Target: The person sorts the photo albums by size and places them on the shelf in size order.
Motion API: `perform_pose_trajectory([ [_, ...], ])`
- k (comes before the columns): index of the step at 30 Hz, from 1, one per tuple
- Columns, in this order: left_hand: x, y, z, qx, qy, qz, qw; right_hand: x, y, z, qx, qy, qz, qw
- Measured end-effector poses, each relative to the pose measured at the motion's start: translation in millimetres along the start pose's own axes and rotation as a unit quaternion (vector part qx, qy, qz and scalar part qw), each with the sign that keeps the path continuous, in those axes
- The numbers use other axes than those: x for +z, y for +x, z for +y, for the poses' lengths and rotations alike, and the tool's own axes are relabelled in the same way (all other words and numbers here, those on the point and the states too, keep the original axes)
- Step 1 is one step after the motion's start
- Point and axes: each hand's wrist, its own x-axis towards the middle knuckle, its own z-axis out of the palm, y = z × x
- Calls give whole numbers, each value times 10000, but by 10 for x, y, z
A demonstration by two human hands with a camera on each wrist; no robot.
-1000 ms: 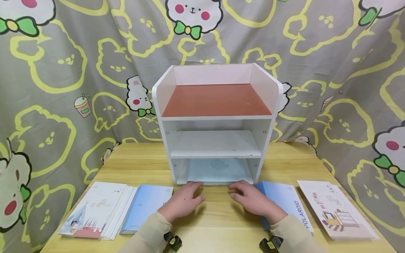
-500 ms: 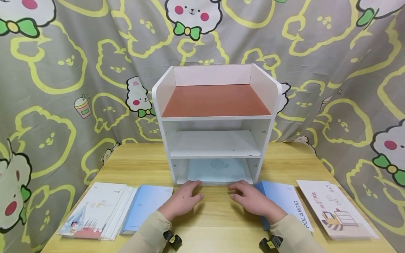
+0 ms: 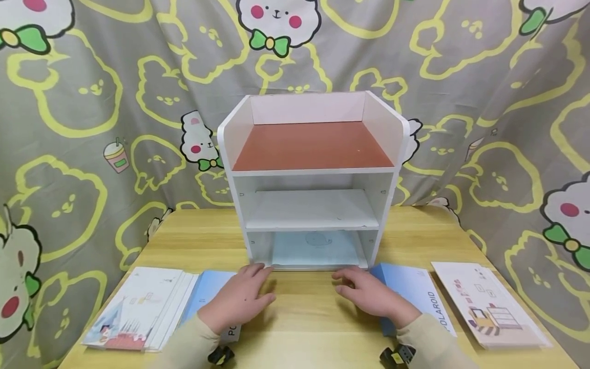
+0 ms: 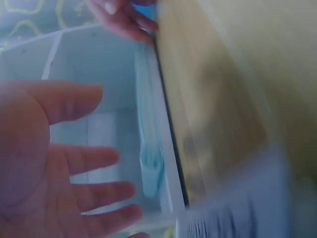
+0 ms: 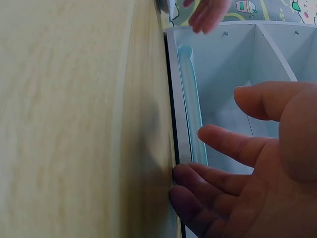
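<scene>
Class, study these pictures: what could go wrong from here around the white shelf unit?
In the head view, the left hand partly covers the left blue item; a sideways sweep might push it into the white stack.
The right hand is close to the POLAROID item and could nudge it.
If the shelf unit tipped forward, the pale blue item on its lowest level might slide out.

The left hand (image 3: 239,296) hides much of the left blue box (image 3: 208,284), leaving only "PO" of its lettering. The right hand (image 3: 372,296) covers part of the right box (image 3: 417,292). The bottom edge cuts both sleeves (image 3: 188,342). The left stack's (image 3: 140,305) print is too small to read. The left wrist view is blurred; both wrist views crop the shelf (image 3: 313,207).
</scene>
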Motion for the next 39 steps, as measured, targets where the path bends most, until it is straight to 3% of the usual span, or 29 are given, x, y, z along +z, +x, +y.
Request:
perform_pose_trajectory([
  [7,-124,-276,-269,71,525,-212,9984,4,-3,12,-37,-18,-41,10000],
  [12,-150,-401,-519,-376,650,-553,9956,3,1,3,-88,-68,-17,9999],
  [16,-127,-449,-620,-729,540,-813,9926,-5,4,-14,-102,-81,-23,9999],
  [26,-60,-418,-553,-928,682,-857,9896,1,-16,-18,-23,-71,-45,10000],
  [34,18,-345,-422,-552,789,-742,9926,2,-24,-21,-19,-78,-25,10000],
  [39,97,-250,-281,-578,948,-687,9914,4,-16,-7,-54,-120,-22,9999],
])
